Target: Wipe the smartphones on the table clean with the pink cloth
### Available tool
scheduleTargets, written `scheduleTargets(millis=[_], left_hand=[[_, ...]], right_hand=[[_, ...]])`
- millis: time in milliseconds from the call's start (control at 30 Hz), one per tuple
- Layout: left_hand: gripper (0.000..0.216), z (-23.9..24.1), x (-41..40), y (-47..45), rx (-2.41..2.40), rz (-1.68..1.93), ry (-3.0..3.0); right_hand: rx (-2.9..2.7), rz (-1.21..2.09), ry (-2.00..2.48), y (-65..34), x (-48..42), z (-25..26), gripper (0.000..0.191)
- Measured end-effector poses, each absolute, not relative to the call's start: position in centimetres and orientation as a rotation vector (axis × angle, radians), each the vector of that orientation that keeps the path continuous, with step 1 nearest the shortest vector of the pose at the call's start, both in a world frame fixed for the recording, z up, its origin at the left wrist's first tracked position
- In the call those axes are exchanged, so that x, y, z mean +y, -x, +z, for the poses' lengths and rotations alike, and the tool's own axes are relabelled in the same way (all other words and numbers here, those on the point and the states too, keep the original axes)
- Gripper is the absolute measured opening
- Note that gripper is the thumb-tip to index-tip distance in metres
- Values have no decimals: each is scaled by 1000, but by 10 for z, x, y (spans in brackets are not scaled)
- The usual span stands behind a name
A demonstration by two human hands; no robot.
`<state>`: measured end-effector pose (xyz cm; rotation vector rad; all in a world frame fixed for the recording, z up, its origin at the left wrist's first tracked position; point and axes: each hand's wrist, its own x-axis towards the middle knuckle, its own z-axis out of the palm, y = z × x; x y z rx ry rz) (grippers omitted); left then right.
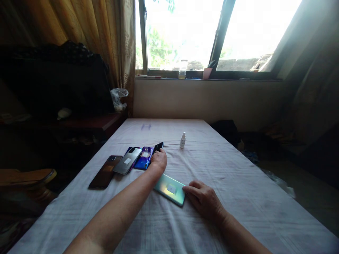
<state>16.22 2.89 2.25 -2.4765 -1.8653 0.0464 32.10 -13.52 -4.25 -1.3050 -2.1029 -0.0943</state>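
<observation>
My left hand [159, 159] reaches forward over the table and closes on a black phone [159, 146] at the right end of a row of phones. The row holds a dark brown phone [105, 171], a silver phone [128, 160] and a blue-purple phone [144, 157], lying face down side by side. My right hand [202, 197] rests on the cloth with its fingers curled against the end of a teal-green phone [170, 189], which lies partly under my left forearm.
A white cloth covers the long table [225, 176]. A small white bottle [182, 140] stands beyond the phones. A dark bag [58, 81] sits on a low shelf at left. The window sill [206, 74] carries a jar and small items.
</observation>
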Motion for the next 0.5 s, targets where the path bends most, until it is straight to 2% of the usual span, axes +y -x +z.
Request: scheduleTargets(millis=[300, 500], left_hand=[[37, 66, 41, -124, -1748, 33, 2441], [37, 56, 14, -100, -1722, 78, 2426]], right_hand=[[-2110, -75, 1331, -320, -136, -42, 26], [-2105, -75, 1338, -321, -135, -42, 28]])
